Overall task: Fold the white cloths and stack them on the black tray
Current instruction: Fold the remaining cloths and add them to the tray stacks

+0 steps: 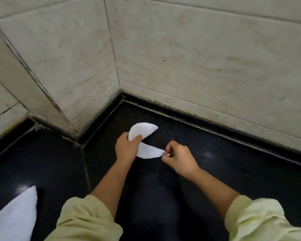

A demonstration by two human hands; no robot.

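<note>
White cloth: small, close over the black counter, near the corner of the wall; bent into two round flaps, one up toward the wall, one down toward the right. Cannot tell if it is touching the counter.
Left hand: fingers and thumb curled round the middle of the white cloth, holding it bunched.
Right hand: fingertips pinching just the very tip of the lower flap, other fingers tucked in.
Slip: could lose that tip, since so little cloth sits in the pinch. The fold would then flop open.
Crooked fold: could end up with edges that do not match, because the bunched middle hides where the flaps meet.
Dirt: could pick up grime if a flap drops by the wall edge, where the seam looks grubby.
Black tray: none plain to see, and black on black is hard to tell apart. Could set the cloth down in the wrong spot.
Other cloth: bigger, white, lying at the near left, well apart from both hands. Could get bumped by the left sleeve beside it.
Counter: black, shiny stone, with a thin joint line running toward the corner and a low lip along the wall.
Wall: big pale tiles with brown streaks, small dark spots and dark grubby lines between them. Sticks out on the left, making a corner.
</note>
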